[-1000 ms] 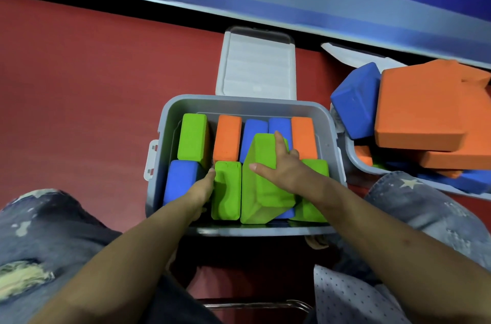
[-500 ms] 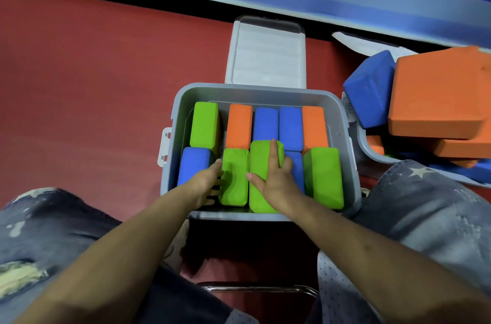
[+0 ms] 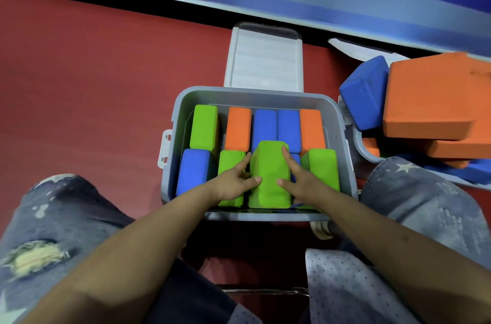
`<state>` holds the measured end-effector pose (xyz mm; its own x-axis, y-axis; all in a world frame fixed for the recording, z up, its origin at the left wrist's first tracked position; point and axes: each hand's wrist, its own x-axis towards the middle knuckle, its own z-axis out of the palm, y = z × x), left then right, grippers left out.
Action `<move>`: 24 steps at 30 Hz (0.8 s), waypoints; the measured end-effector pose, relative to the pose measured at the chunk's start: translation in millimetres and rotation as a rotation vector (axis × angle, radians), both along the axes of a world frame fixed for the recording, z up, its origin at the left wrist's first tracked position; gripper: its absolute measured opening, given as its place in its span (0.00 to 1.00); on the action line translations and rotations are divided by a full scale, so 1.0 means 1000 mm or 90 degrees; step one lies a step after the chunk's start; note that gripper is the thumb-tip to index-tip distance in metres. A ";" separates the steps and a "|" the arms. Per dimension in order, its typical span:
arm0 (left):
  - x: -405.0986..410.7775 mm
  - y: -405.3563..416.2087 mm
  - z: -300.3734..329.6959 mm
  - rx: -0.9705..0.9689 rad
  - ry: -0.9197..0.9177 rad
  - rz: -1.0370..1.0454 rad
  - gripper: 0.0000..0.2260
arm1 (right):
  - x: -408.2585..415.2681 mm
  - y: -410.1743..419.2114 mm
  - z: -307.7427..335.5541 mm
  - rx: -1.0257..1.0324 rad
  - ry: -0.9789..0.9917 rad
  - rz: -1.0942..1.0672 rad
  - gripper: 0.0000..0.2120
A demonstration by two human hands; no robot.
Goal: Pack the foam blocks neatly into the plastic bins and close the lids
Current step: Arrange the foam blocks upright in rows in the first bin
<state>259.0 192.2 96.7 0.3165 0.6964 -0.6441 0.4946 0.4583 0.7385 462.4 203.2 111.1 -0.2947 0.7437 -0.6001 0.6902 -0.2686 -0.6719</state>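
An open grey plastic bin [image 3: 252,92] sits on the red floor, its lid [image 3: 264,60] folded back behind it. Green, orange and blue foam blocks fill it in two rows. One green foam block [image 3: 269,172] in the front row stands higher than its neighbours. My left hand [image 3: 231,183] grips its left side and my right hand [image 3: 300,180] grips its right side. Both thumbs lie on its top face and the fingers run along its sides. A small blue block beside it is mostly hidden by my right hand.
A second grey bin [image 3: 364,148] at the right is heaped with large orange blocks [image 3: 435,95] and a blue block [image 3: 364,92] that overhang its rim. My knees in jeans flank the bin, left [image 3: 53,217] and right [image 3: 425,196]. A blue wall runs along the back.
The green block, pressed flat into the front row half a second ago, now sits higher. My left hand moved from the neighbouring green block onto its left side; my right hand shifted to its right side.
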 end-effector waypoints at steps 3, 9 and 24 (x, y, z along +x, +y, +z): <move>0.000 -0.007 -0.002 0.077 0.006 -0.064 0.39 | 0.002 -0.007 -0.001 0.019 -0.022 0.008 0.40; -0.006 0.003 -0.006 0.050 0.022 -0.063 0.36 | -0.010 -0.001 0.001 0.009 -0.025 0.014 0.39; -0.002 0.011 -0.049 0.092 0.440 -0.189 0.39 | -0.049 0.017 -0.066 0.000 -0.311 0.138 0.38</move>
<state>256.9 202.7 47.6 0.0626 0.7378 -0.6721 0.9530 0.1559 0.2598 413.9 220.7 45.3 -0.1278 0.6970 -0.7056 0.9622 -0.0855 -0.2587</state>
